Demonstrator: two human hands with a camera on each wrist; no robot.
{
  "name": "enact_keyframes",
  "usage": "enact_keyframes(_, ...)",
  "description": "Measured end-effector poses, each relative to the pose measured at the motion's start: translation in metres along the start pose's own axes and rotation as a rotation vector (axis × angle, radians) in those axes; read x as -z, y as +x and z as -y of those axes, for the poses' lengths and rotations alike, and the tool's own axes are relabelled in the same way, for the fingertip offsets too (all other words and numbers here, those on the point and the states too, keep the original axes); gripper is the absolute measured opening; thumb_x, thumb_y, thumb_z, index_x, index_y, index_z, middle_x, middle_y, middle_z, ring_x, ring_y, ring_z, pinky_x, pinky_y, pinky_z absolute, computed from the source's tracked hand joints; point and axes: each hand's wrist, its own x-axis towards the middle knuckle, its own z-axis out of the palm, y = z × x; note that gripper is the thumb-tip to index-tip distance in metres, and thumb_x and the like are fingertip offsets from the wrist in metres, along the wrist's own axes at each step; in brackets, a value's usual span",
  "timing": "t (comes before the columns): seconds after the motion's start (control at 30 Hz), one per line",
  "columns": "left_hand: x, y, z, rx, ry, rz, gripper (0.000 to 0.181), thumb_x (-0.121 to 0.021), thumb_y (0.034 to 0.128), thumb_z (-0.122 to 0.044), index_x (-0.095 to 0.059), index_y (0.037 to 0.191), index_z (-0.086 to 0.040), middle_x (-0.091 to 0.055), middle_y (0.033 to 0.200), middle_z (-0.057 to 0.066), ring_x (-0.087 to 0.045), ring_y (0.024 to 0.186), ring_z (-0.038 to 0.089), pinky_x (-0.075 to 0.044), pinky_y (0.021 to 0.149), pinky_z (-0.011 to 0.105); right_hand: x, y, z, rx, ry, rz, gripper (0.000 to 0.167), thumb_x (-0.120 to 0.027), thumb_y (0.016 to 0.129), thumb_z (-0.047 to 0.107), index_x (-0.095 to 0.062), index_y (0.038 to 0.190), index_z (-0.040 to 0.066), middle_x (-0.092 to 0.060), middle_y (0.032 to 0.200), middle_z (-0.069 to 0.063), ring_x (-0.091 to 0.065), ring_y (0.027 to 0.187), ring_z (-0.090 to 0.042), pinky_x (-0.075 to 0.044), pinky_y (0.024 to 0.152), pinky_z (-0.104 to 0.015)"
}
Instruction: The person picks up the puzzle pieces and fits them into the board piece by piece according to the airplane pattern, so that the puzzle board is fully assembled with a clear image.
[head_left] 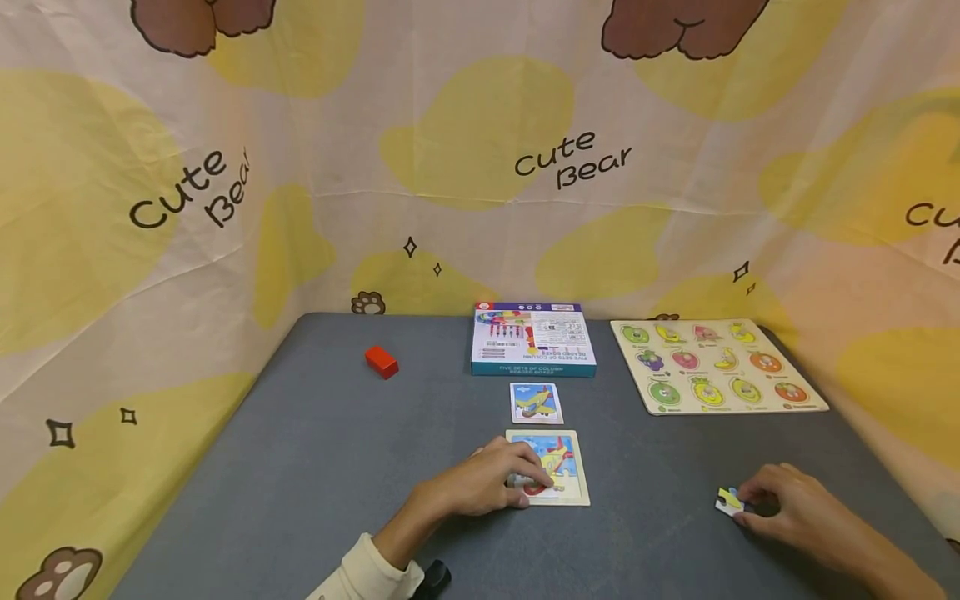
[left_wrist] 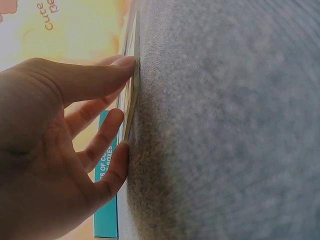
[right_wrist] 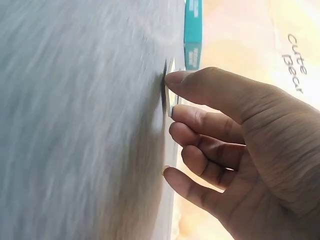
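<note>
On the table lies a jigsaw puzzle board [head_left: 573, 493] with a yellow airplane picture and a pale frame. My left hand [head_left: 495, 477] rests over its left side, fingers on the picture and thumb at the near edge; part of the picture is hidden beneath. In the left wrist view, the thumb and fingertips touch the board [left_wrist: 133, 92] with the fingers spread. Off to the right, my right hand [head_left: 795, 508] pinches a puzzle piece [head_left: 727, 502] between thumb and index finger, low at the tabletop. The right wrist view shows this piece [right_wrist: 170, 95] edge-on, tilted.
Behind the board lies an airplane picture card [head_left: 536, 403], and beyond it a flat toy box [head_left: 534, 340]. A wooden fruit board [head_left: 720, 367] lies at the back right. At the back left is a red block [head_left: 382, 362]. Printed cloth [head_left: 465, 167] walls surround the table.
</note>
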Motion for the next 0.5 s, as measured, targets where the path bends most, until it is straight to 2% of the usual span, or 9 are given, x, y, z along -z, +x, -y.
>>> enact_keyframes(0.07, 0.001, 0.000, -0.001, -0.001, 0.001, -0.003, 0.032, -0.078, 0.0966, -0.014, -0.080, 0.125, -0.028, -0.066, 0.123, -0.016, -0.047, 0.115, 0.005, -0.039, 0.101, 0.035, -0.003, 0.005, 0.006, 0.049, 0.011, -0.033, 0.030, -0.098, 0.068, 0.019, -0.072, 0.082, 0.026, -0.056, 0.082, 0.024, -0.046, 0.079, 0.007, -0.043, 0.066, -0.026)
enact_keyframes(0.13, 0.001, 0.000, -0.001, -0.003, 0.001, -0.005, 0.032, -0.078, 0.0965, -0.014, -0.080, 0.125, -0.028, -0.066, 0.122, -0.016, -0.046, 0.114, 0.005, -0.039, 0.101, 0.035, -0.006, 0.011, 0.014, 0.078, 0.022, -0.031, 0.030, -0.098, 0.069, 0.019, -0.072, 0.083, 0.026, -0.057, 0.084, 0.023, -0.045, 0.080, 0.006, -0.043, 0.066, -0.026)
enact_keyframes(0.37, 0.000, 0.000, -0.001, -0.011, 0.013, -0.014, 0.032, -0.078, 0.0961, -0.013, -0.080, 0.125, -0.028, -0.066, 0.122, -0.016, -0.047, 0.114, 0.004, -0.039, 0.107, 0.038, -0.011, 0.038, 0.046, 0.127, 0.047, 0.075, 0.026, -0.095, 0.076, 0.028, -0.072, 0.088, 0.026, -0.057, 0.090, 0.020, -0.046, 0.085, 0.004, -0.047, 0.072, -0.027)
enact_keyframes(0.5, 0.000, 0.000, -0.001, -0.012, 0.018, -0.013, 0.033, -0.078, 0.0960, -0.013, -0.080, 0.125, -0.028, -0.066, 0.122, -0.015, -0.046, 0.113, 0.004, -0.039, 0.101, 0.033, -0.014, 0.054, 0.064, 0.156, 0.064, 0.146, 0.024, -0.093, 0.080, 0.032, -0.073, 0.090, 0.026, -0.057, 0.091, 0.020, -0.047, 0.086, 0.001, -0.048, 0.074, -0.028)
